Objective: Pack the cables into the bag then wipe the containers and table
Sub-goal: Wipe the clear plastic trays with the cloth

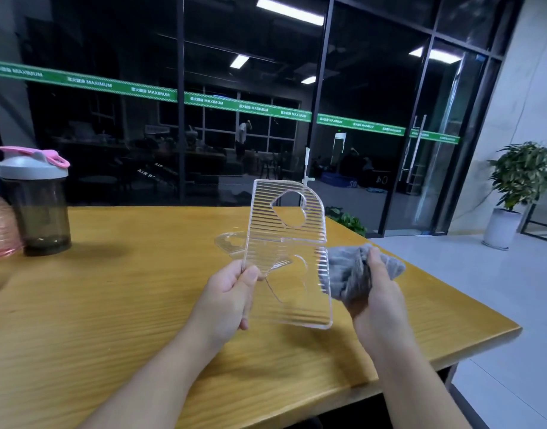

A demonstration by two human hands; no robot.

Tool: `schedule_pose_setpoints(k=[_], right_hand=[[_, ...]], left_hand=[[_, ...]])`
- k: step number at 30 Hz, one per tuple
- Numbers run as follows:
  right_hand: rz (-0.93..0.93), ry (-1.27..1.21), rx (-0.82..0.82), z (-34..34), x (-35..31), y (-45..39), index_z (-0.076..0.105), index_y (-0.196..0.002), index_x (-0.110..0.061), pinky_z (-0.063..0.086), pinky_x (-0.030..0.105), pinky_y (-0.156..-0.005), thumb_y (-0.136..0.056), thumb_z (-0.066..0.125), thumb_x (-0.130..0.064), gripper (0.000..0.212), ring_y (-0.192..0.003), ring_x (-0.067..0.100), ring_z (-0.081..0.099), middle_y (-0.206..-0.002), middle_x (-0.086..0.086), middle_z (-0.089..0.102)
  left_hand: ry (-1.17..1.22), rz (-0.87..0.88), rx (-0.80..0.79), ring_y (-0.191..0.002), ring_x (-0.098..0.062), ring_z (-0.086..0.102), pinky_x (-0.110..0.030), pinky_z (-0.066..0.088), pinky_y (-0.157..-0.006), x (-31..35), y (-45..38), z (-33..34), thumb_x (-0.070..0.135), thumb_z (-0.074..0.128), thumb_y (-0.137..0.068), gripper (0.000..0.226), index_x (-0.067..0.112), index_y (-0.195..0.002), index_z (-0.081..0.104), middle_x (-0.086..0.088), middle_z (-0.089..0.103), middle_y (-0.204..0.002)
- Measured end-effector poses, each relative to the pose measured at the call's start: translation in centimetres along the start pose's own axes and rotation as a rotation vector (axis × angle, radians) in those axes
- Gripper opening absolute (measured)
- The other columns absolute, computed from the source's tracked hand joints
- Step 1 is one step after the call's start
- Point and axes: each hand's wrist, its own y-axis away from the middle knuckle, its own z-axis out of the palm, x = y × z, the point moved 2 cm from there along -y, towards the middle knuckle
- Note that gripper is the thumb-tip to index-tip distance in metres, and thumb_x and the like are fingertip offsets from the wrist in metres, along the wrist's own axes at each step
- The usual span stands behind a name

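Likely light, stiff & slick, the clear ribbed container (286,252) sits pinched at its edge in left-hand (227,300) grip, w/ right hand (378,291) clutching grey cloth (348,274) just beside.

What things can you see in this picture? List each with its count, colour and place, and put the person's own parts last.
tray: 1, clear ribbed, held upright above the table
cloth: 1, grey, at the tray's right edge
second clear piece: 1, flat on the table behind the tray
shaker: 1, smoky, grey and pink lid, table far left
table: 1, yellow wood
plant: 1, green, white pot, floor right
hands: 2, left hand grips tray, right hand grips cloth
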Motion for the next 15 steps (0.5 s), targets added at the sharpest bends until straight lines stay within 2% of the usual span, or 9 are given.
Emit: schedule_pose_setpoints(k=[2,4,6,8,10,12,13,15], right_hand=[[0.04,-0.034,-0.163,0.8,-0.7,-0.3,0.061,-0.11,-0.004,0.05,0.043,-0.093,-0.079,0.06,-0.038,0.046,-0.096,0.022,0.069,-0.102,0.01,0.072],[0.062,0.015,-0.283,1.3,-1.0,-0.5,0.06,-0.112,-0.002,0.049,0.047,-0.094,-0.076,0.062,-0.031,0.046,-0.096,0.027,0.068,-0.102,0.013,0.071],[0.064,0.057,-0.338,1.1,-1.1,-0.7,0.058,-0.116,-0.001,0.047,0.051,-0.096,-0.075,0.063,-0.022,0.047,-0.103,0.032,0.065,-0.109,0.017,0.069],[0.043,0.09,-0.386,0.8,-1.1,-0.9,0.058,-0.115,-0.001,0.05,0.047,-0.092,-0.076,0.063,-0.016,0.043,-0.099,0.029,0.066,-0.106,0.015,0.07],[0.032,0.162,-0.372,0.4,-0.8,-0.9,0.059,-0.112,-0.001,0.056,0.037,-0.078,-0.075,0.064,-0.009,0.037,-0.088,0.024,0.068,-0.097,0.013,0.071],[0.048,0.218,-0.308,0.2,-0.2,-1.0,0.059,-0.111,0.001,0.057,0.033,-0.064,-0.074,0.067,-0.008,0.039,-0.082,0.026,0.068,-0.094,0.016,0.07],[0.049,0.261,-0.264,0.1,0.0,-1.0,0.059,-0.109,0.002,0.056,0.034,-0.061,-0.073,0.069,-0.012,0.04,-0.079,0.028,0.068,-0.093,0.017,0.07],[0.0,0.378,-0.148,0.1,0.1,-1.1,0.063,-0.098,-0.003,0.057,0.036,-0.063,-0.079,0.07,-0.02,0.027,-0.073,0.029,0.069,-0.085,0.015,0.071]], left_hand=[[-0.013,0.005,-0.047,-0.032,-0.008,0.027,-0.019,0.027,-0.038,-0.3,-0.1,0.1,0.029,0.048,-0.091,0.023,0.011,-0.082,0.057,0.004,0.032,-0.035],[0.0,-0.033,-0.108,-0.031,-0.007,0.024,-0.017,0.023,-0.037,-0.7,-0.2,0.3,0.033,0.048,-0.085,0.026,0.01,-0.081,0.058,0.006,0.03,-0.036],[0.027,-0.076,-0.146,-0.03,-0.005,0.022,-0.015,0.02,-0.035,-0.9,-0.3,0.3,0.021,0.047,-0.096,0.023,0.007,-0.081,0.056,0.007,0.028,-0.037],[0.037,-0.102,-0.174,-0.029,-0.005,0.02,-0.014,0.019,-0.034,-0.9,-0.3,0.2,0.013,0.039,-0.098,0.025,0.004,-0.081,0.054,0.006,0.027,-0.037],[0.02,-0.1,-0.207,-0.03,-0.005,0.02,-0.015,0.019,-0.034,-1.1,-0.2,0.4,0.012,0.04,-0.098,0.025,0.005,-0.079,0.055,0.007,0.027,-0.037],[-0.02,-0.077,-0.237,-0.032,-0.005,0.021,-0.017,0.019,-0.036,-1.2,-0.1,0.5,0.021,0.049,-0.095,0.024,0.008,-0.077,0.057,0.009,0.028,-0.037],[-0.039,-0.064,-0.249,-0.033,-0.005,0.021,-0.018,0.018,-0.037,-1.1,0.0,0.5,0.03,0.053,-0.089,0.023,0.011,-0.076,0.058,0.01,0.028,-0.037],[-0.065,-0.049,-0.262,-0.034,-0.006,0.021,-0.019,0.018,-0.038,-1.1,0.0,0.4,0.04,0.053,-0.078,0.024,0.018,-0.072,0.062,0.01,0.029,-0.038]])
